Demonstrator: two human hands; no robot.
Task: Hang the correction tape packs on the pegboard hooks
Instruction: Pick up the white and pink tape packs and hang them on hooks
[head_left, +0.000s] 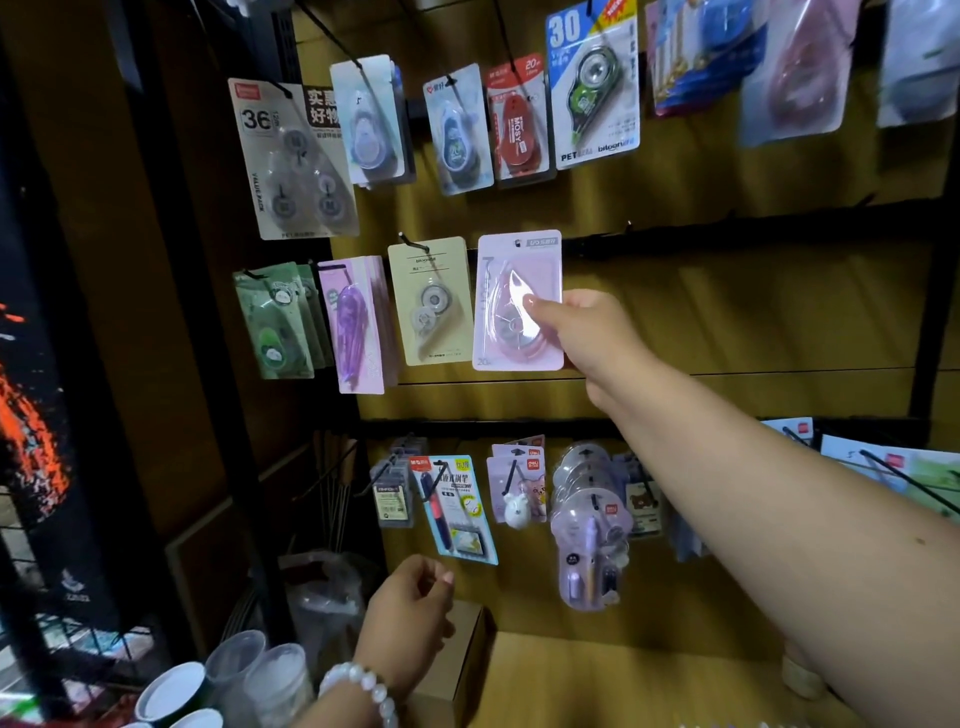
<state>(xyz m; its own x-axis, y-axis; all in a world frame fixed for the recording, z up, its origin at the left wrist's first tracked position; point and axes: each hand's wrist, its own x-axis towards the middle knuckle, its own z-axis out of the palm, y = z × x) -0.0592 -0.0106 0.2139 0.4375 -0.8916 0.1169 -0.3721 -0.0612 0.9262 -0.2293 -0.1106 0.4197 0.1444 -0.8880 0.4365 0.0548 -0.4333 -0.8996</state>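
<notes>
My right hand (587, 332) is stretched out to the middle row of the rack and pinches a pink correction tape pack (511, 260) by its lower right side, thumb on the blister. The pack is upright against the rail, to the right of a beige pack (428, 301) on its hook. I cannot tell whether the pink pack's hole is on a hook. Purple packs (353, 322) and green packs (275, 322) hang further left. My left hand (410, 618) hovers low over a cardboard box (467, 660), fingers loosely curled, holding nothing.
The top row holds several tape packs, among them a "36" value pack (291, 161) and a "30" pack (595, 83). The bottom row carries pens and stationery (457, 509). Bare black hooks (893, 473) jut out at right. Cups (249, 675) stand at lower left.
</notes>
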